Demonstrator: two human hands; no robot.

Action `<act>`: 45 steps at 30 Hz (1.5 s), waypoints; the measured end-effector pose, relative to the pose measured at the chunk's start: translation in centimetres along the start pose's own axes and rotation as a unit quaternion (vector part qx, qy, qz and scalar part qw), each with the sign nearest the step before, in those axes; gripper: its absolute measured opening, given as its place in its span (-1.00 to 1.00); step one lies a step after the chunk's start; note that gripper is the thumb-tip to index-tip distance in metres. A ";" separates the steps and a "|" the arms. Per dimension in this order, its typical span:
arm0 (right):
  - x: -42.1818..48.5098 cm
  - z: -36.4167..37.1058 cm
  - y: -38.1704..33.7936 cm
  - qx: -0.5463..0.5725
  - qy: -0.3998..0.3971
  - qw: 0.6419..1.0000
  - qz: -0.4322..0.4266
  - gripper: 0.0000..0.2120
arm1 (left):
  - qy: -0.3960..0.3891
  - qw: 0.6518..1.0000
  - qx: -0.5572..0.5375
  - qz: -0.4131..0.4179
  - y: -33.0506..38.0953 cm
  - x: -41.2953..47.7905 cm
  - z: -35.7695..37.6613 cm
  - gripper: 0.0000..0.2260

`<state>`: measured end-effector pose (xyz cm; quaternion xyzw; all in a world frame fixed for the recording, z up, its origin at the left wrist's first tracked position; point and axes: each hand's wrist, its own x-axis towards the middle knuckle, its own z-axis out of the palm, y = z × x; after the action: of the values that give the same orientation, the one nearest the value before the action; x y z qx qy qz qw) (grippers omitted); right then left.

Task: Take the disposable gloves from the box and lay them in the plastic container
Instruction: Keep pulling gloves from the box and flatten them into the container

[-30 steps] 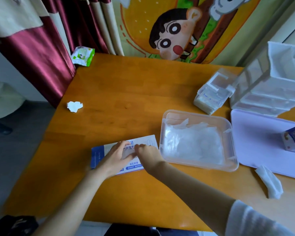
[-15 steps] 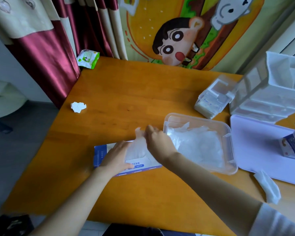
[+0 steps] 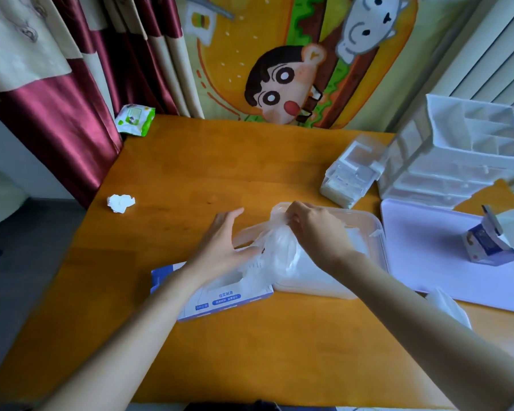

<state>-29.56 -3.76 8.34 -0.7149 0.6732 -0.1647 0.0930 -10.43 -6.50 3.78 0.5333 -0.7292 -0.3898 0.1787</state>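
— Orange wooden table [image 3: 190,161] is filling most of the view, with a dark red curtain [image 3: 60,123] hanging at the left and a cartoon wall hanging [image 3: 279,84] behind it. What is differing from half a second ago?

— Half a second ago the left hand [image 3: 223,244] was pressing flat on the blue and white cardboard glove box [image 3: 220,295]. Now it is lifting off the box, fingers spread apart and gripping nothing, its fingertips just touching the film. The right hand [image 3: 315,229] is rising higher and moving over the near left corner of the clear rectangular plastic container [image 3: 374,229].

— And where is the thin translucent disposable glove [image 3: 273,256] sitting?

— It is hanging from the right hand, whose fingers are pinching together on its top end. The sheet is trailing down and left, its lower end still reaching the slot of the box, so it is stretching between the two hands. Other gloves are already lying inside the container, largely hidden behind the right wrist.

— Anything else nearby?

— A crumpled white tissue [image 3: 120,203] is lying well apart at the left, and a pale lilac lid [image 3: 428,250] is lying just beside the container on the right.
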 end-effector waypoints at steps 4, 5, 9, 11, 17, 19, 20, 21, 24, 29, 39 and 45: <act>-0.5 0.3 -0.3 0.074 0.007 0.997 -0.037 -0.93 | -0.033 0.998 0.020 0.041 2.6 1.0 1.0 -0.68; -0.6 0.5 -0.1 0.126 0.024 0.991 -0.029 -0.93 | -0.031 0.999 -0.001 0.039 2.7 1.2 1.3 -0.75; -1.4 1.0 1.2 0.303 0.001 0.942 0.144 -0.56 | 0.005 0.994 -0.109 0.012 2.3 1.3 1.4 -0.55; -2.0 1.4 2.0 0.349 -0.129 0.902 0.219 -0.48 | 0.012 0.987 -0.157 -0.007 2.7 0.9 1.3 -0.79; -2.6 2.1 2.7 0.532 -0.156 0.794 0.249 -0.64 | -0.009 0.971 -0.233 -0.054 3.1 -0.2 2.4 -0.89; -2.4 1.7 2.6 0.552 -0.111 0.795 0.228 -0.77 | -0.028 0.966 -0.251 -0.063 3.1 -0.4 2.4 -0.95; -2.4 1.5 2.7 0.560 -0.087 0.793 0.223 -0.79 | -0.034 0.963 -0.259 -0.070 3.1 -0.5 2.4 -0.94; -2.3 1.3 2.8 0.559 -0.061 0.796 0.223 -0.80 | -0.041 0.960 -0.269 -0.071 3.1 -0.5 2.4 -0.95; -2.6 0.9 3.0 0.532 -0.021 0.820 0.209 -0.83 | -0.034 0.946 -0.316 -0.061 3.8 -0.7 1.9 -0.89; -3.6 1.2 3.9 0.498 -0.021 0.837 0.225 -0.83 | 0.033 0.953 -0.300 -0.039 4.4 -0.3 2.1 -0.85; -3.5 -0.4 6.2 0.429 -0.097 0.878 0.187 -0.49 | -0.061 0.963 -0.260 -0.046 5.3 0.0 2.1 -0.89; -3.0 -1.3 6.6 0.433 -0.088 0.890 0.115 -0.95 | -0.033 0.983 -0.168 -0.066 3.3 0.4 2.6 -0.85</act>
<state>-36.25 -1.20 6.89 -0.5328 0.6019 -0.3644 0.4702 -14.47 -5.46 4.56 0.5297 -0.6219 -0.5353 0.2150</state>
